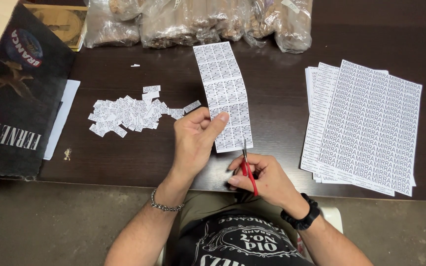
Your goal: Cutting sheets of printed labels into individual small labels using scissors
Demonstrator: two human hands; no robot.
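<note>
the paper strip point(225, 93), printed with rows of small labels, runs away from me across the dark bench point(272, 108), and its near end sits in my left hand point(193, 140). my left fingers point(221, 118) are closed on that end, thumb on top near the strip's left edge, the rest curled beneath. the red-handled scissors point(247, 170) are in my right hand point(265, 177), fingers wrapped shut around the handles, just right of and below my left hand. the blades point up at the strip's near edge; how far they are parted, i cannot tell. left of my left fingers lies a loose heap of small cut labels point(131, 112) on the bench, and beyond that a dark printed bag point(16, 98) lying flat. well to the right of my right fingers is a stack of printed sheets point(366, 125), fanned slightly. past the strip's far end, clear plastic bags point(198, 19) of brownish goods lie in a row.
</note>
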